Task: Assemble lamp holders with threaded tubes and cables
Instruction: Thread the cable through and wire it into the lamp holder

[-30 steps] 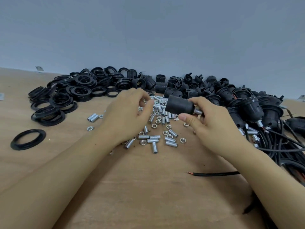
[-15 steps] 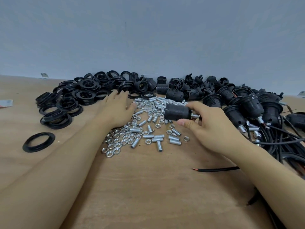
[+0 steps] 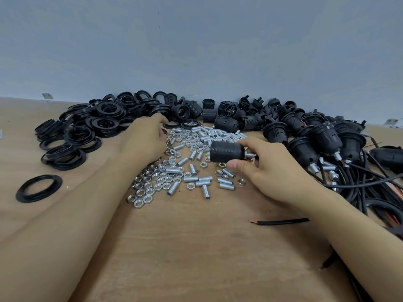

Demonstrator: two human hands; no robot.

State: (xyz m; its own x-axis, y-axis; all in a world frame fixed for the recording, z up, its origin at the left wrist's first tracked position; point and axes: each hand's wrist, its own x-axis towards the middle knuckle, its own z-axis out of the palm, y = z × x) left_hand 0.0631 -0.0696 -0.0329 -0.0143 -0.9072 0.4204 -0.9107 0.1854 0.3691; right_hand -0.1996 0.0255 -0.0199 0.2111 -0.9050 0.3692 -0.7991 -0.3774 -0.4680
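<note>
Bare plywood forms the table (image 3: 196, 247), and nearest on it, at about 4 o'clock, a loose black cable (image 3: 281, 221) is seen with its stripped end pointing left. Past it, at the centre, hex nuts (image 3: 148, 186) and short threaded tubes (image 3: 204, 178) are scattered thickly. Just above that scatter, at 2 o'clock from it, the right hand (image 3: 268, 171) is curled round a black lamp holder (image 3: 226, 151), held on its side with a threaded tube (image 3: 250, 155) projecting from its right end beside the fingers. The left hand (image 3: 146, 138), at 10 o'clock, is reached to the far edge of the hardware with fingers bent down; whether anything is pinched cannot be told. Beyond it, black rings (image 3: 87, 131) are heaped at 11 o'clock and finished holders (image 3: 322, 140) at 1 o'clock. A slip is judged possible: a small nut may be fumbled or cross-threaded on the tube, and the holder, gripped by its smooth barrel only, could be rotated out of line. Against the frame a half-second earlier, the left hand has been moved further away toward the rings, and the holder has been kept in much the same place.
</note>
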